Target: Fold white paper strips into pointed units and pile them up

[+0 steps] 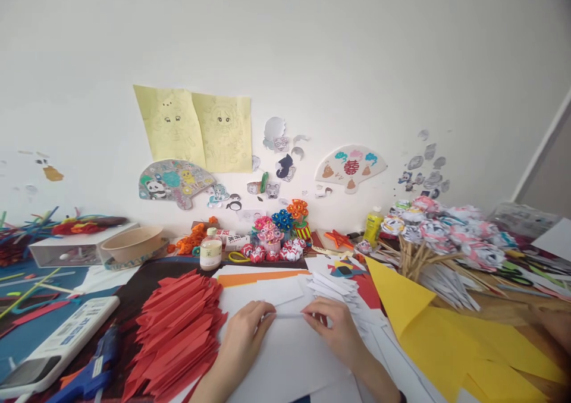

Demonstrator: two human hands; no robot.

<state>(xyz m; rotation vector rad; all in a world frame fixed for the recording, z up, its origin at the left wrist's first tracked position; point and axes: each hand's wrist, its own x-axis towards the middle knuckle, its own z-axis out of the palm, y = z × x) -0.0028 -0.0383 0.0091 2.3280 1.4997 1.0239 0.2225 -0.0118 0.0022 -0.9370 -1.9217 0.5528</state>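
Both hands are over a stack of white paper [289, 355] at the front centre. My left hand [247, 331] pinches one end of a narrow white paper strip [289, 315] between thumb and fingers. The strip's other end is pinched by my right hand [332, 326]. Just behind the strip lies a white piece of paper [281, 290]. A pile of folded red paper pieces [178, 331] is left of my left hand. Folded white paper pieces [332, 287] lie behind my right hand.
Yellow paper sheets [464, 343] spread at the right. A blue glue gun [96, 367] lies at the front left. A small bottle [210, 249] and paper flowers [272, 236] stand at the back. Another person's hand [553, 326] shows at the right edge.
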